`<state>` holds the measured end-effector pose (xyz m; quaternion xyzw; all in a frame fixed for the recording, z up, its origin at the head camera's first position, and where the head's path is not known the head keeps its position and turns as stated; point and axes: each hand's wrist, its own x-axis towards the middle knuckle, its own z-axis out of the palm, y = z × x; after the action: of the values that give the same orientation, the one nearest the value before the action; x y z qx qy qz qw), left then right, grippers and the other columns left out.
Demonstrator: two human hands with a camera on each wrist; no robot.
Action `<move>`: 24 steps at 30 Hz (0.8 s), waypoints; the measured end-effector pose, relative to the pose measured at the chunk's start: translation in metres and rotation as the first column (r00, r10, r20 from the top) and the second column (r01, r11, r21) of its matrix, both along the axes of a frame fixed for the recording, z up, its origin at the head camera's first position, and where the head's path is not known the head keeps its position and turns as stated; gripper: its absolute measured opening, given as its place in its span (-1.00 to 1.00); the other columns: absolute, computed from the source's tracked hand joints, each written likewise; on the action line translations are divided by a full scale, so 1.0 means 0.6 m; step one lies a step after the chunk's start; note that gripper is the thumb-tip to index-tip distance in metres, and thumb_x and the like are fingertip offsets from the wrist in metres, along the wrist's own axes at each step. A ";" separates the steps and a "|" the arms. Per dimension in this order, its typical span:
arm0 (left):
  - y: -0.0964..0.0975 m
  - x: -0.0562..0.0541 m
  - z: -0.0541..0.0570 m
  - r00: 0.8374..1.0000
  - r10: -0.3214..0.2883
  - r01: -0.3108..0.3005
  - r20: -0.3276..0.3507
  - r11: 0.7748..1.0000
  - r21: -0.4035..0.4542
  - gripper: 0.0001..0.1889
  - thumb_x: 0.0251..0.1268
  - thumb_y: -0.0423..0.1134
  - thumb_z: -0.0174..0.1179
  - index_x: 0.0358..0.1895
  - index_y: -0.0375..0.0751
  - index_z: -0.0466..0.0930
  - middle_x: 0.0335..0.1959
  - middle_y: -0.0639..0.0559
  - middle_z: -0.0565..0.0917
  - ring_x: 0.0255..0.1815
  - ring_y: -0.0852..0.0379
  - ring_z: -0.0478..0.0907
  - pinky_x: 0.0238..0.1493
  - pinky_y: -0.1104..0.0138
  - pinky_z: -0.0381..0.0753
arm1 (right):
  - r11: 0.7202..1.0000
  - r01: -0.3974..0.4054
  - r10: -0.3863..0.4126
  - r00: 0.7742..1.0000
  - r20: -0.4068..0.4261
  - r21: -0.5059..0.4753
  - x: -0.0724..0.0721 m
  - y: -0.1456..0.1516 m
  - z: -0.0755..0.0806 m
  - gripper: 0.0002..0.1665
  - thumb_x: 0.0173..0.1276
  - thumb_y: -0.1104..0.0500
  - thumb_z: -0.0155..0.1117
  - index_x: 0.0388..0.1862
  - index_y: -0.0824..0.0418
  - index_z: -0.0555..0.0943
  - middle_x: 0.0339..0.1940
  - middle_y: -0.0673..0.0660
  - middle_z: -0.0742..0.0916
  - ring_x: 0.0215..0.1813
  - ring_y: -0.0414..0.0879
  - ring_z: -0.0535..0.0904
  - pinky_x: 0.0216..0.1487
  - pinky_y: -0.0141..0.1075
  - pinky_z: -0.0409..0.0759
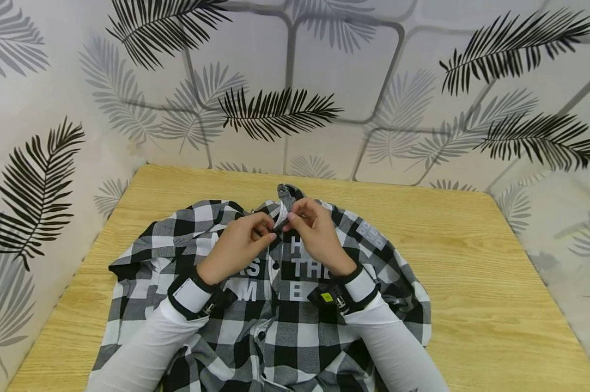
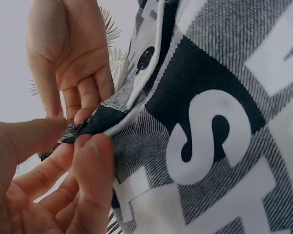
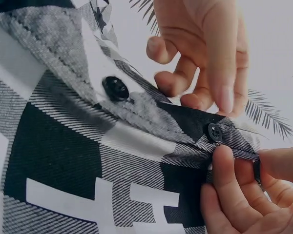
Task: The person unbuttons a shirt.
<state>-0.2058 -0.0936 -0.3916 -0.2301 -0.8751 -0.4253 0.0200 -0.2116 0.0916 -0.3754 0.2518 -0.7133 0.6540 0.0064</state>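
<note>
A black, grey and white checked shirt with white printed letters lies spread on the table, front up. My left hand pinches the front edge of the shirt just below the collar; in the left wrist view its thumb and fingers hold the cloth at the edge. Opposite it, my right hand pinches the other side of that edge. In the right wrist view a small black button sits right at the right hand's fingertips, and another button shows farther along the strip.
The wooden table extends on both sides of the shirt. Behind it stands a wall with a leaf pattern. Lower on the shirt front is another black button. Both wrists wear black straps.
</note>
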 end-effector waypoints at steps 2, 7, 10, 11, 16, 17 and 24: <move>0.001 0.000 -0.001 0.999 0.008 -0.008 -0.032 1.000 -0.004 -0.92 0.22 -0.23 0.13 -0.25 -0.09 0.52 -0.46 0.15 0.54 -0.50 0.27 0.47 -0.48 0.36 0.46 | 1.000 -0.010 0.010 1.000 -0.009 -0.003 -0.001 -0.002 -0.002 -0.86 0.33 0.40 -0.03 -0.22 0.53 0.36 -0.35 0.47 0.51 -0.33 0.35 0.50 -0.42 -0.04 0.46; -0.001 -0.001 -0.003 1.000 0.015 -0.015 0.001 0.999 0.034 -0.96 0.27 -0.27 0.05 -0.30 -0.14 0.47 -0.46 0.08 0.52 -0.51 0.22 0.48 -0.53 0.39 0.49 | 0.991 0.058 -0.054 0.998 -0.035 0.118 -0.006 -0.004 -0.022 -0.86 0.31 0.28 0.07 -0.21 0.35 0.46 -0.38 0.27 0.58 -0.43 0.16 0.53 -0.39 -0.08 0.49; -0.003 -0.001 -0.004 0.997 0.018 -0.026 0.076 0.994 0.106 -0.96 0.30 -0.27 0.01 -0.28 -0.14 0.42 -0.48 0.01 0.51 -0.56 0.15 0.50 -0.61 0.38 0.52 | 0.955 0.093 -0.085 0.996 -0.038 0.281 -0.007 -0.005 -0.035 -0.86 0.28 0.15 0.14 -0.25 0.19 0.51 -0.41 0.09 0.59 -0.53 -0.03 0.51 -0.53 -0.25 0.46; -0.003 -0.001 -0.004 0.995 0.016 -0.028 0.095 0.991 0.128 -0.96 0.31 -0.27 0.00 -0.28 -0.14 0.42 -0.49 0.00 0.51 -0.57 0.12 0.51 -0.63 0.37 0.52 | 0.942 0.089 -0.082 0.996 -0.035 0.323 -0.006 -0.006 -0.038 -0.87 0.28 0.13 0.15 -0.26 0.16 0.52 -0.43 0.05 0.59 -0.56 -0.06 0.49 -0.56 -0.28 0.44; -0.005 -0.005 -0.006 0.991 -0.003 -0.020 0.134 0.986 0.167 -0.94 0.31 -0.24 0.00 -0.28 -0.14 0.42 -0.47 -0.02 0.51 -0.56 0.10 0.52 -0.60 0.32 0.54 | 0.932 0.036 -0.027 0.999 -0.031 0.361 -0.004 -0.010 -0.044 -0.88 0.29 0.17 0.14 -0.28 0.20 0.54 -0.48 0.04 0.58 -0.64 -0.07 0.44 -0.64 -0.31 0.37; -0.006 -0.006 -0.006 0.989 -0.015 -0.010 0.144 0.985 0.175 -0.93 0.31 -0.24 0.01 -0.27 -0.14 0.43 -0.45 -0.02 0.51 -0.53 0.10 0.52 -0.58 0.31 0.55 | 0.940 0.023 -0.013 0.999 -0.030 0.340 -0.003 -0.010 -0.041 -0.89 0.29 0.20 0.13 -0.28 0.23 0.54 -0.49 0.08 0.58 -0.64 -0.02 0.44 -0.65 -0.31 0.35; -0.016 -0.002 0.019 0.966 -0.154 0.104 0.206 0.967 0.234 -0.90 0.27 -0.32 0.05 -0.27 -0.31 0.47 -0.41 -0.16 0.53 -0.42 -0.04 0.54 -0.49 0.13 0.56 | 0.965 -0.109 0.109 0.994 0.013 0.237 0.007 -0.010 -0.010 -0.89 0.29 0.34 0.08 -0.30 0.41 0.52 -0.48 0.32 0.56 -0.55 0.28 0.45 -0.58 -0.27 0.36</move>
<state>-0.2073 -0.1030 -0.3799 -0.2342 -0.8019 -0.5437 -0.0808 -0.2071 0.0856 -0.3812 0.2897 -0.7715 0.5633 -0.0595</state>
